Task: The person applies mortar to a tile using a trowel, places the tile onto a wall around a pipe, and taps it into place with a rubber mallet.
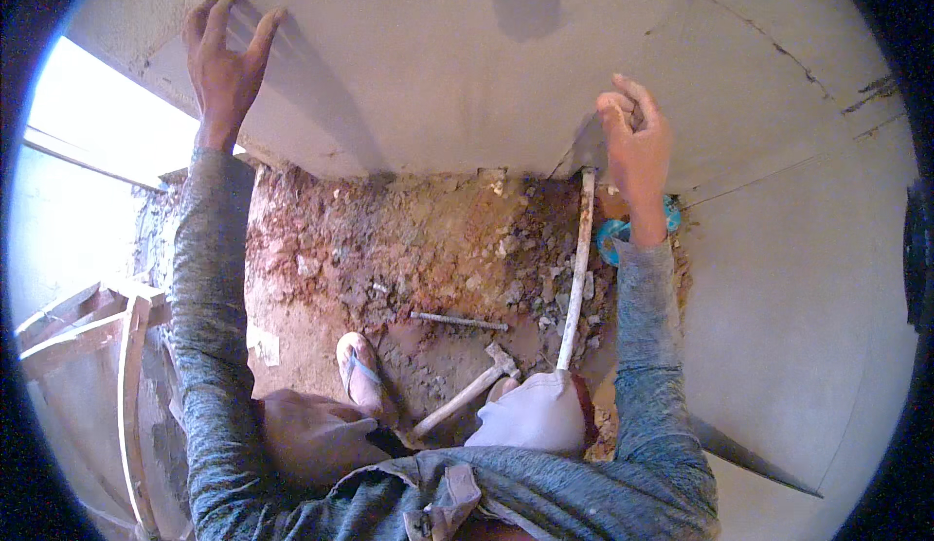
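A smooth grey plastered wall (438,74) rises in front of me. My left hand (229,59) is raised at its upper left, fingers spread and nothing in them. The fingertips are at the wall face; whether they press on it I cannot tell. Farther right and lower, my right hand (637,147) is held up near the wall with fingers curled toward the thumb. Anything small between those fingers is too hard to make out. A pale, dirt-marked pipe (582,259) stands below this hand, and a teal object (611,241) lies partly behind my right wrist.
Broken soil and rubble (389,230) lie along the wall's foot. A metal rod (459,321) and a hammer (472,397) rest on the ground by my sandalled foot (360,371). Timber pieces (129,385) stand at left, beside a bright opening (107,103). Another grey wall (788,298) borders the right.
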Action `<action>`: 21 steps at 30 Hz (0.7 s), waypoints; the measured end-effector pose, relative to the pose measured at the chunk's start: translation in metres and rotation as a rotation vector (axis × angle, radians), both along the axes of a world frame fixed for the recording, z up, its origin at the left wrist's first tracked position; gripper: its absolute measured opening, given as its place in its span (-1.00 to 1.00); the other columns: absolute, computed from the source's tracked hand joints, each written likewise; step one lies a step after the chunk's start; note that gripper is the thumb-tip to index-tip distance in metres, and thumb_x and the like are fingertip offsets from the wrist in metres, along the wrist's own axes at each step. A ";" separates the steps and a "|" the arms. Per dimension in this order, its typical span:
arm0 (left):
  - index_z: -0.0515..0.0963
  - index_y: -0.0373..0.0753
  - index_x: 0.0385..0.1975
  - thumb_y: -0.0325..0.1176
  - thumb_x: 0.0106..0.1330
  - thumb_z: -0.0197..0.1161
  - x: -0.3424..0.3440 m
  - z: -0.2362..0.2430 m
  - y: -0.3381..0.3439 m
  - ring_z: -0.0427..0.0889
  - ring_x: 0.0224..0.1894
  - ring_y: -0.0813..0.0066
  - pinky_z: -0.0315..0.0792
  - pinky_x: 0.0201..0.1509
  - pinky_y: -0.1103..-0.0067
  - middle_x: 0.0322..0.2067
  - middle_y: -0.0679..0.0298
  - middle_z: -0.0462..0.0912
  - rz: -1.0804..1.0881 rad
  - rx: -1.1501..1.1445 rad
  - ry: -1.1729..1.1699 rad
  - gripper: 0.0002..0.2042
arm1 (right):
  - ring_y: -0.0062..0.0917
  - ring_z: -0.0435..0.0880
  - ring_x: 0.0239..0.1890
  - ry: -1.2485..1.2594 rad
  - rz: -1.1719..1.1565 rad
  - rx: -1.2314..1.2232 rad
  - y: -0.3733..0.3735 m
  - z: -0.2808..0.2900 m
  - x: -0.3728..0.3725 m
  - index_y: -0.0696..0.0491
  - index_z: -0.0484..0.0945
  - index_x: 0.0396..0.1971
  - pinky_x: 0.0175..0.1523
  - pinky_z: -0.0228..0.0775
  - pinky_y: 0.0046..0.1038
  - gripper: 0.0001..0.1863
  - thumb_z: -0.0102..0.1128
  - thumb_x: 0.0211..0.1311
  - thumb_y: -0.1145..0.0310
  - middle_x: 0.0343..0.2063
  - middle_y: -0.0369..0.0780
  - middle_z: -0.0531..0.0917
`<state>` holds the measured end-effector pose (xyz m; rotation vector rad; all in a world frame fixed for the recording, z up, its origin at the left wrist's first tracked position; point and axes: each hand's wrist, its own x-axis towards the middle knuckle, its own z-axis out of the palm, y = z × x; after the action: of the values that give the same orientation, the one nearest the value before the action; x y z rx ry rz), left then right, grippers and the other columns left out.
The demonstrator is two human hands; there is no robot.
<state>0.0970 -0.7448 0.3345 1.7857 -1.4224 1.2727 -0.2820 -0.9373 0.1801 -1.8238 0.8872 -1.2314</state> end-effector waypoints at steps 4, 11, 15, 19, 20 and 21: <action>0.60 -0.12 -0.04 -0.16 0.06 0.47 -0.004 0.005 0.000 0.51 0.02 0.14 0.43 0.07 0.35 -0.07 0.08 0.54 0.001 -0.009 0.003 -0.56 | -0.45 0.66 -0.20 -0.149 -0.169 -0.083 -0.017 0.039 0.005 0.12 0.52 0.00 -0.04 0.46 -0.44 -0.60 0.27 0.19 0.28 -0.28 -0.18 0.69; 0.61 -0.12 -0.05 -0.15 0.07 0.47 -0.019 0.004 0.008 0.53 0.02 0.15 0.45 0.06 0.36 -0.06 0.09 0.54 0.066 -0.028 0.010 -0.57 | -0.44 0.65 -0.28 -0.190 -0.253 -0.178 -0.034 0.081 0.003 0.18 0.54 -0.08 -0.10 0.47 -0.45 -0.58 0.31 0.14 0.24 -0.32 -0.15 0.68; 0.61 -0.12 -0.05 -0.20 0.08 0.48 -0.040 0.002 0.035 0.53 0.02 0.19 0.45 0.07 0.37 -0.05 0.10 0.54 0.053 -0.034 0.060 -0.59 | -0.45 0.62 -0.34 -0.118 -0.218 -0.146 -0.032 0.077 -0.011 0.20 0.58 -0.20 -0.16 0.45 -0.46 -0.60 0.35 0.10 0.19 -0.35 -0.15 0.67; 0.61 -0.16 -0.06 -0.31 0.07 0.49 -0.071 -0.003 0.063 0.53 0.03 0.25 0.43 0.10 0.40 -0.06 0.14 0.55 0.077 -0.045 0.075 -0.60 | -0.44 0.59 -0.34 -0.053 -0.253 -0.118 0.000 0.073 -0.038 0.18 0.60 -0.30 -0.18 0.42 -0.46 -0.64 0.37 0.08 0.18 -0.38 -0.16 0.65; 0.61 -0.17 -0.06 -0.32 0.07 0.49 -0.077 -0.006 0.069 0.53 0.03 0.25 0.42 0.11 0.40 -0.07 0.14 0.55 0.063 -0.047 0.083 -0.61 | -0.43 0.59 -0.33 -0.017 -0.264 -0.110 0.008 0.074 -0.046 0.18 0.60 -0.31 -0.18 0.42 -0.46 -0.64 0.38 0.07 0.17 -0.39 -0.17 0.65; 0.61 -0.18 -0.07 -0.34 0.07 0.48 -0.084 -0.006 0.077 0.53 0.02 0.25 0.42 0.11 0.40 -0.07 0.15 0.56 0.051 -0.049 0.087 -0.61 | -0.43 0.59 -0.33 0.015 -0.273 -0.101 0.016 0.075 -0.055 0.17 0.61 -0.33 -0.17 0.41 -0.46 -0.64 0.39 0.06 0.17 -0.40 -0.17 0.64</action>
<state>0.0129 -0.6679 0.3284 1.8324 -1.2955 1.2294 -0.3370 -0.9209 0.2549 -1.8359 1.1294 -1.4554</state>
